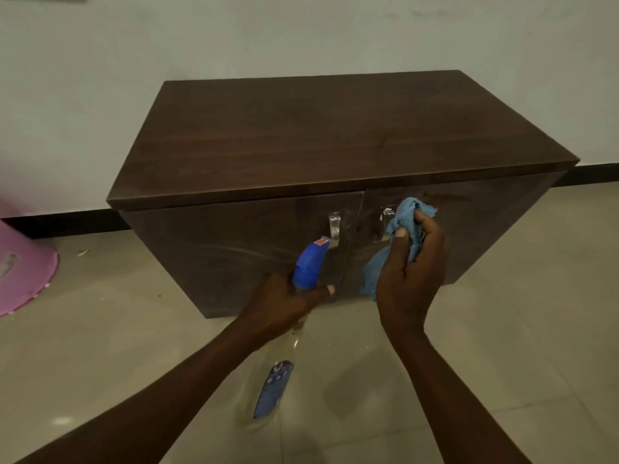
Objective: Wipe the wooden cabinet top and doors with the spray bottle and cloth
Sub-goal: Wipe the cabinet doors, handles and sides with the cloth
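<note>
A low dark wooden cabinet (328, 135) stands against the wall, both doors shut, each with a metal handle near the middle seam. Wet streaks show on the doors. My left hand (284, 303) grips the neck of a clear spray bottle (310, 262) with a blue trigger head, nozzle aimed at the left door (234, 242). My right hand (410, 269) holds a bunched blue cloth (407, 217) in front of the right door (485, 229), covering part of its handle.
A pink plastic object (23, 269) sits on the floor at the far left. Beige floor tiles (519, 346) spread around the cabinet. A pale wall with a dark skirting (67, 222) runs behind it.
</note>
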`<state>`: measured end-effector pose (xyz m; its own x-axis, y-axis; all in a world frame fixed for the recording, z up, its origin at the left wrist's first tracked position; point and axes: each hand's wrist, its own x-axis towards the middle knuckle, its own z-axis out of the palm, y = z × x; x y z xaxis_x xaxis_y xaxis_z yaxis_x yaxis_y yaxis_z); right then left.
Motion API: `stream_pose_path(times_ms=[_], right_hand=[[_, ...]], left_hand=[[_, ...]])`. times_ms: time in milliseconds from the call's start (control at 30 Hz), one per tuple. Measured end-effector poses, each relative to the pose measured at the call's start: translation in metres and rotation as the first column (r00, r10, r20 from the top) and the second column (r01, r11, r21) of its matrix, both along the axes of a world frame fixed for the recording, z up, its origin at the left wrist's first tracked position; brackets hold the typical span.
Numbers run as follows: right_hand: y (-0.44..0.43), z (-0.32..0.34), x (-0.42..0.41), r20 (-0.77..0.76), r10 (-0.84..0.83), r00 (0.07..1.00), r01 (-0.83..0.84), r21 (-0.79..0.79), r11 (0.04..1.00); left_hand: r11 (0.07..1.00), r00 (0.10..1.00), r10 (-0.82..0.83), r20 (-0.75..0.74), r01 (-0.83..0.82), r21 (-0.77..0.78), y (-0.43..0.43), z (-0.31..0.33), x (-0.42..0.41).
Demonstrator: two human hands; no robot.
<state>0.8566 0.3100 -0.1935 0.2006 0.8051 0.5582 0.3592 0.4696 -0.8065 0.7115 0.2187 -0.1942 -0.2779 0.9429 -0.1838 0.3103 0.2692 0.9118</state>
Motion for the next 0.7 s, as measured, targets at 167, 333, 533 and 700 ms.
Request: stream_pose_path(times_ms=[167, 333, 533, 700], right_hand=[[-0.006, -0.003, -0.002, -0.01, 0.034, 0.999, -0.034, -0.019, 0.999], [-0.015, -0.008, -0.014, -0.014, 0.121, 0.993, -0.121, -0.024, 0.992], [-0.015, -0.016, -0.044, 0.044, 0.255, 0.966, -0.254, -0.024, 0.967], [-0.004, -0.02, -0.061, 0.061, 0.177, 0.982, -0.179, 0.026, 0.984]], left_hand=[[0.999, 0.998, -0.026, -0.052, 0.024, -0.038, -0.009, -0.011, 0.001], [0.999, 0.997, 0.03, -0.073, -0.032, -0.027, -0.009, -0.009, -0.006], [0.995, 0.994, 0.092, -0.062, -0.09, 0.045, -0.014, -0.01, -0.016], [0.997, 0.993, 0.068, -0.1, -0.064, 0.042, -0.018, -0.01, -0.017]])
